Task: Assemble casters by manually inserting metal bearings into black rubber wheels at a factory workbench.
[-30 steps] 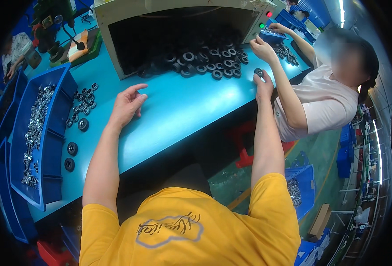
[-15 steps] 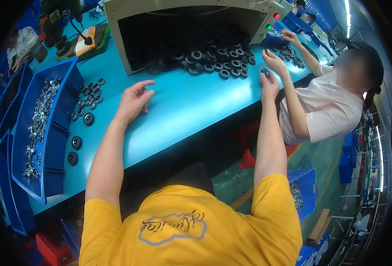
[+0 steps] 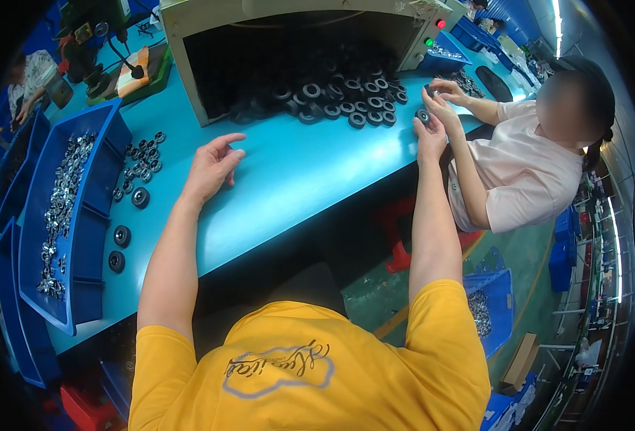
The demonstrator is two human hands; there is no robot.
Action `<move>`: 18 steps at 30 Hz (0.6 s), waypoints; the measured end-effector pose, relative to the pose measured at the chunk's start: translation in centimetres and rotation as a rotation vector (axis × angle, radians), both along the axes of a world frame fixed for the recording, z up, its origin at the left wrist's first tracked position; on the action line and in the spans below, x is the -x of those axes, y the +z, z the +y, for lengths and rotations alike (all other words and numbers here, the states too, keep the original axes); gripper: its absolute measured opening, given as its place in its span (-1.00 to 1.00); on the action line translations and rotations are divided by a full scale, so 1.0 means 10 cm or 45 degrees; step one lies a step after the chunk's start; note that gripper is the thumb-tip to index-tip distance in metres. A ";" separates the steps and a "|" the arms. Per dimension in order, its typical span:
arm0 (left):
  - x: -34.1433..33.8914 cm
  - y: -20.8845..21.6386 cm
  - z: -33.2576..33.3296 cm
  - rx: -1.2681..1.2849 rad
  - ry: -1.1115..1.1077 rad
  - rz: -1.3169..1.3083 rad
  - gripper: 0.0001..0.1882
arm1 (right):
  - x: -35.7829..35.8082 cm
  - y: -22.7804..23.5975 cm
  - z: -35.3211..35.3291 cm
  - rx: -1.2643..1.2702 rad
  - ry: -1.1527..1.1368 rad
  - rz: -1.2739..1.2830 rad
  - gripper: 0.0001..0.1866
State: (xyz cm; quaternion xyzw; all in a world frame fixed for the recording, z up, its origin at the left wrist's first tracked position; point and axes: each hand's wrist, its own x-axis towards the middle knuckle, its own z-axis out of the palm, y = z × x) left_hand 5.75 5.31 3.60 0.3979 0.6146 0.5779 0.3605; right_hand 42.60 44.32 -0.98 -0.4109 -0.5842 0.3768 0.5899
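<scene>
In my right hand is a small black wheel with a shiny metal hub, pinched between thumb and fingers beside a co-worker's hands. My left hand rests over the blue table with fingers loosely apart and nothing in them. Left of it lie a few black wheels with metal centres and a cluster of loose metal hubs. A pile of black rubber rings spills from the dark opening of the box-shaped machine.
A long blue bin full of metal hubs stands at the left. The co-worker's hand, close to my right hand, holds a dark ring. A red stool and a blue bin are below the table.
The co-worker's far hand has come down from the metal parts to the other hand. My hands have barely shifted; the whole view has moved slightly.
</scene>
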 end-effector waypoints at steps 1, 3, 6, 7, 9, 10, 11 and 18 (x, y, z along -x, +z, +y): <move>-0.01 0.01 0.00 0.002 0.001 -0.002 -0.60 | 0.00 0.00 -0.01 0.002 0.003 -0.002 -0.38; 0.00 0.01 0.00 0.001 0.001 -0.004 -0.60 | 0.01 0.01 -0.02 0.001 0.005 -0.007 -0.38; 0.01 -0.01 0.00 -0.007 -0.004 -0.003 -0.61 | 0.00 0.00 -0.01 -0.009 -0.023 -0.044 -0.38; 0.01 -0.01 0.00 -0.007 -0.005 -0.005 -0.61 | 0.01 0.00 -0.01 -0.010 -0.031 -0.057 -0.38; 0.00 -0.01 -0.01 -0.005 -0.003 -0.001 -0.61 | 0.01 0.00 -0.01 -0.007 -0.032 -0.071 -0.37; 0.00 0.00 -0.01 0.000 -0.001 0.005 -0.61 | 0.01 0.01 -0.01 -0.004 -0.033 -0.077 -0.37; 0.00 0.00 -0.01 0.006 0.001 0.010 -0.61 | 0.01 0.01 -0.01 -0.001 -0.032 -0.078 -0.36; 0.01 -0.02 0.01 0.005 -0.006 0.023 -0.60 | -0.02 0.01 0.00 0.009 0.001 -0.048 -0.37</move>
